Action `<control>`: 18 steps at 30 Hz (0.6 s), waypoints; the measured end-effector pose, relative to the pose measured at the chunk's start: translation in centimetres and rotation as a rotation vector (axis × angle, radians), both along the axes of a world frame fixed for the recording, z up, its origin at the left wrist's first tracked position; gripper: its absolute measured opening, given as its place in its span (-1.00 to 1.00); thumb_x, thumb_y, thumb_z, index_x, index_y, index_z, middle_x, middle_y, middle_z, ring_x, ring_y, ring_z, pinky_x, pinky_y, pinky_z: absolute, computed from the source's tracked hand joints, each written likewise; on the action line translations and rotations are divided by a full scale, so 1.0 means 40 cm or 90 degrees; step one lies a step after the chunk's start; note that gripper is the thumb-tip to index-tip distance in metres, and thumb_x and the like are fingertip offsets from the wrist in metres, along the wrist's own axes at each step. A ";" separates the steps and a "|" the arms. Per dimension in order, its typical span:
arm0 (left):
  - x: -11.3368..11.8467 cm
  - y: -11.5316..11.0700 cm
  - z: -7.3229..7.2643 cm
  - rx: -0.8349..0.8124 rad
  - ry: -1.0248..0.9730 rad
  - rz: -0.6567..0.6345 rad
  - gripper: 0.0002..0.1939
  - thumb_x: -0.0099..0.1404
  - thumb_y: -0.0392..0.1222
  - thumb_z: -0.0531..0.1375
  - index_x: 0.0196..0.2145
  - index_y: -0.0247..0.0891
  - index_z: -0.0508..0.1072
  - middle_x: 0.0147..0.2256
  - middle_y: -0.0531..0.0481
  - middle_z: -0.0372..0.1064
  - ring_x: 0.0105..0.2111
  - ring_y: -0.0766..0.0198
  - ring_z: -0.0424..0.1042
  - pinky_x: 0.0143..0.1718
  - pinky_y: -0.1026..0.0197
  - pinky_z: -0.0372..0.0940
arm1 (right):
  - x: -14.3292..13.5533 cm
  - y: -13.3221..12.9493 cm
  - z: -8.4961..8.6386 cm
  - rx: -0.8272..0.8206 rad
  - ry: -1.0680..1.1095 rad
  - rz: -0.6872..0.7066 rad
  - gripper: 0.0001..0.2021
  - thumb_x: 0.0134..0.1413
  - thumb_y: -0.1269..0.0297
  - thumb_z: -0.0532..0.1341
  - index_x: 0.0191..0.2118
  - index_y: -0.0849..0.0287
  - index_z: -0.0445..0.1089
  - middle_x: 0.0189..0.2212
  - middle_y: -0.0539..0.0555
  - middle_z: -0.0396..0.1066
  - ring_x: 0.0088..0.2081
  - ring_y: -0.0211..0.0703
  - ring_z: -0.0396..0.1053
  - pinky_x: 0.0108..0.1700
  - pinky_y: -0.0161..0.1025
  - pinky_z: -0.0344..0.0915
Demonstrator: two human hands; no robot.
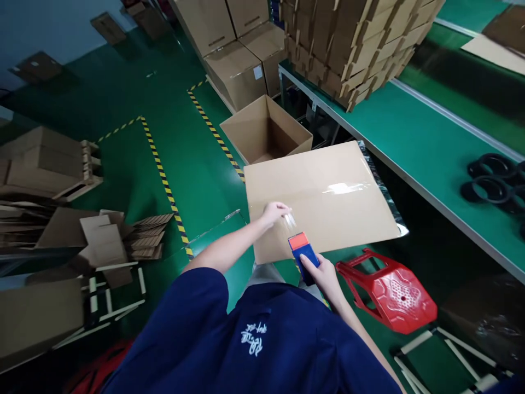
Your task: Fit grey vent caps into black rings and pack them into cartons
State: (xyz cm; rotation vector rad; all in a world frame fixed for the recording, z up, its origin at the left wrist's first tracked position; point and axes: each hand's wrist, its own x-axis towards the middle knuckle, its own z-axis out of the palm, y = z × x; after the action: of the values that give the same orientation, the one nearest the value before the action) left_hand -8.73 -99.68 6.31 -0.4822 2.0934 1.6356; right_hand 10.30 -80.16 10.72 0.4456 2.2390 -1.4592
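Observation:
A large flat cardboard surface (320, 191) lies in front of me, with a shiny strip of clear tape across its right part. Over its left part, my left hand (275, 212) pinches the end of a short clear tape strip (290, 220). That strip runs toward the blue and orange tape dispenser (302, 253) at the cardboard's near edge. My right hand (322, 268) is closed around the dispenser, thumb on top. Just beyond the cardboard stands an open, deep cardboard box (268, 128).
A green workbench (414, 126) on the right bears stacked cardboard (348, 44) and black rings (490, 180). A red plastic stool (394, 290) lies at the near right. Closed boxes (238, 71) stand ahead; folded cardboard (102, 241) and a loaded pallet (84, 169) are left.

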 end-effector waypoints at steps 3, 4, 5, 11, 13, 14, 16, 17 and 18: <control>-0.265 -0.244 -0.012 -0.145 0.085 0.048 -0.76 0.00 -0.15 0.43 -0.62 -0.19 0.43 -0.50 -0.05 0.48 -0.32 0.11 0.49 -0.20 0.13 0.36 | 0.041 -0.103 -0.013 -0.034 -0.073 -0.004 -0.44 0.03 -0.31 0.27 -0.33 0.20 0.54 -0.45 0.11 0.53 -0.40 0.05 0.47 -0.35 -0.18 0.33; -0.357 -0.318 -0.019 -0.186 0.108 0.056 -0.77 0.03 -0.19 0.41 -0.61 -0.19 0.42 -0.47 -0.06 0.50 -0.26 0.09 0.49 -0.13 0.12 0.35 | 0.059 -0.140 -0.019 -0.040 -0.094 -0.012 -0.44 0.02 -0.31 0.28 -0.33 0.20 0.54 -0.45 0.11 0.53 -0.40 0.06 0.47 -0.35 -0.17 0.33; -0.442 -0.382 -0.029 -0.221 0.126 0.060 -0.77 0.05 -0.22 0.39 -0.61 -0.20 0.41 -0.43 -0.08 0.51 -0.20 0.07 0.49 -0.08 0.11 0.34 | 0.073 -0.178 -0.023 -0.041 -0.111 -0.023 -0.44 0.02 -0.31 0.28 -0.33 0.19 0.55 -0.44 0.11 0.53 -0.40 0.07 0.47 -0.35 -0.17 0.33; -0.710 -0.523 -0.144 -0.303 0.143 -0.021 -0.78 0.14 -0.31 0.36 -0.60 -0.21 0.45 -0.35 -0.09 0.55 -0.17 0.08 0.49 0.00 0.11 0.32 | 0.067 -0.384 -0.012 -0.021 -0.169 -0.114 -0.44 0.03 -0.32 0.30 -0.32 0.18 0.55 -0.43 0.12 0.54 -0.36 0.11 0.48 -0.33 -0.15 0.35; -0.723 -0.515 -0.183 -0.311 0.131 -0.056 -0.78 0.18 -0.31 0.36 -0.58 -0.22 0.47 -0.37 -0.08 0.54 -0.18 0.09 0.50 0.00 0.12 0.33 | 0.056 -0.421 -0.010 -0.027 -0.180 -0.143 -0.43 0.04 -0.33 0.30 -0.34 0.19 0.54 -0.42 0.14 0.54 -0.37 0.11 0.48 -0.35 -0.14 0.35; -0.724 -0.509 -0.202 -0.315 0.124 -0.072 -0.80 0.21 -0.30 0.37 -0.55 -0.24 0.49 -0.35 -0.08 0.54 -0.18 0.10 0.50 0.01 0.11 0.34 | 0.055 -0.434 -0.012 -0.033 -0.185 -0.155 -0.42 0.04 -0.34 0.30 -0.34 0.20 0.54 -0.41 0.16 0.55 -0.37 0.11 0.47 -0.35 -0.13 0.36; -0.717 -0.497 -0.239 -0.327 0.107 -0.102 -0.86 0.30 -0.23 0.35 -0.41 -0.28 0.52 -0.27 -0.07 0.53 -0.16 0.16 0.50 0.02 0.07 0.38 | 0.061 -0.455 -0.023 -0.044 -0.197 -0.174 -0.40 0.02 -0.34 0.31 -0.33 0.22 0.54 -0.40 0.18 0.56 -0.37 0.12 0.47 -0.34 -0.10 0.37; -0.710 -0.490 -0.258 -0.332 0.096 -0.117 -0.86 0.35 -0.18 0.33 -0.33 -0.29 0.53 -0.22 -0.07 0.52 -0.15 0.18 0.50 0.02 0.05 0.40 | 0.066 -0.464 -0.031 -0.045 -0.203 -0.182 -0.40 0.01 -0.35 0.31 -0.32 0.22 0.54 -0.40 0.18 0.56 -0.37 0.12 0.46 -0.32 -0.09 0.37; -0.701 -0.485 -0.274 -0.336 0.083 -0.134 -0.83 0.39 -0.12 0.30 -0.24 -0.30 0.53 -0.18 -0.07 0.51 -0.14 0.19 0.50 0.01 0.02 0.42 | 0.072 -0.473 -0.039 -0.045 -0.209 -0.189 -0.40 0.01 -0.35 0.31 -0.31 0.22 0.54 -0.40 0.18 0.56 -0.37 0.12 0.47 -0.31 -0.09 0.37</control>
State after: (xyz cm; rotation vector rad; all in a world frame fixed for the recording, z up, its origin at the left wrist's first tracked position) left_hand -36.77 -119.07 -4.67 -0.3037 2.5770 1.0137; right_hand 13.20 -99.08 9.15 0.9527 1.9139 -1.4739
